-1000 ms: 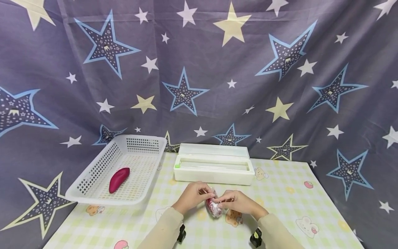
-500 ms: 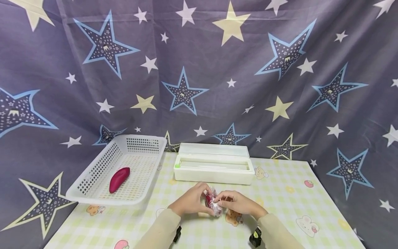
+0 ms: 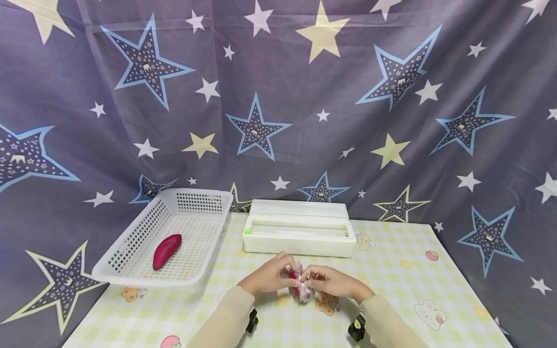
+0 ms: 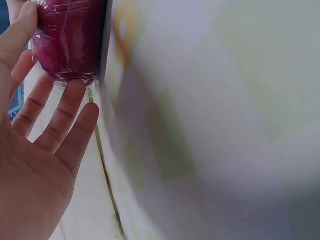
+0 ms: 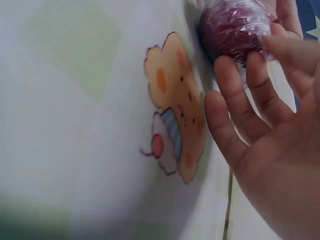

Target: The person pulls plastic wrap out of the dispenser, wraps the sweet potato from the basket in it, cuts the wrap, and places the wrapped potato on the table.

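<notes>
A dark red-purple sweet potato (image 3: pixel 301 291), wrapped in crinkled clear cling film, lies on the tablecloth between both hands. My left hand (image 3: pixel 271 274) pinches the film on its upper left side with thumb and fingertips. From the other side, my right hand (image 3: pixel 334 281) pinches the film on top, thumb and forefinger close to the left thumb. In the left wrist view, the film clings tightly round the sweet potato (image 4: pixel 72 37), and some fingers (image 4: pixel 80 130) reach to its end. In the right wrist view, fingertips touch the rounded wrapped end (image 5: pixel 232 30).
Behind the hands stands a white cling film box (image 3: pixel 300 246) with its lid raised. To the left, a white perforated basket (image 3: pixel 200 278) holds an unwrapped sweet potato (image 3: pixel 167 252). A star-patterned curtain (image 3: pixel 278 121) hangs behind the checked tablecloth (image 3: pixel 413 280).
My left thumb moved down along the sweet potato's side, then came back up to the top. My right fingers shifted slightly on the film. Basket and box stayed put.
</notes>
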`<action>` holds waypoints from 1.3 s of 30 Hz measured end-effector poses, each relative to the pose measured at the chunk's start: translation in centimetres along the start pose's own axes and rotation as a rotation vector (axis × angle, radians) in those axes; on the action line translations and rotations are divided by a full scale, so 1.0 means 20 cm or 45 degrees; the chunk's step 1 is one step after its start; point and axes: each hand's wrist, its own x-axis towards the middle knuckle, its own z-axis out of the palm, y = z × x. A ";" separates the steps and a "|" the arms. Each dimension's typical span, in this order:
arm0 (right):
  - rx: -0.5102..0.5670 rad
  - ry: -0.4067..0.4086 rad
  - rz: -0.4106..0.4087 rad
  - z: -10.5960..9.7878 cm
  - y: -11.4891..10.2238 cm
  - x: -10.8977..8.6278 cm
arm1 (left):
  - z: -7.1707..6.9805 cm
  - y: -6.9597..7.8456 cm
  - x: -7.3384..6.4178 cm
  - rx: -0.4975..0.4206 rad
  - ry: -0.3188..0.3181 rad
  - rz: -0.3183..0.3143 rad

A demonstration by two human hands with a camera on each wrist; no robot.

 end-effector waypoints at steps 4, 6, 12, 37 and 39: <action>-0.011 0.016 0.035 0.02 -0.01 0.00 | 0.00 0.00 0.02 0.000 -0.001 0.037; -0.044 0.047 0.047 0.04 -0.02 0.01 | 0.00 -0.01 0.02 0.007 -0.005 0.058; -0.161 0.137 0.036 0.07 -0.05 0.03 | 0.01 -0.03 0.03 0.058 0.039 0.113; -0.149 0.197 0.067 0.04 -0.03 0.06 | 0.00 -0.02 0.04 0.049 0.100 -0.015; -0.146 0.198 0.074 0.04 -0.03 0.07 | 0.00 -0.02 0.03 0.023 0.044 -0.051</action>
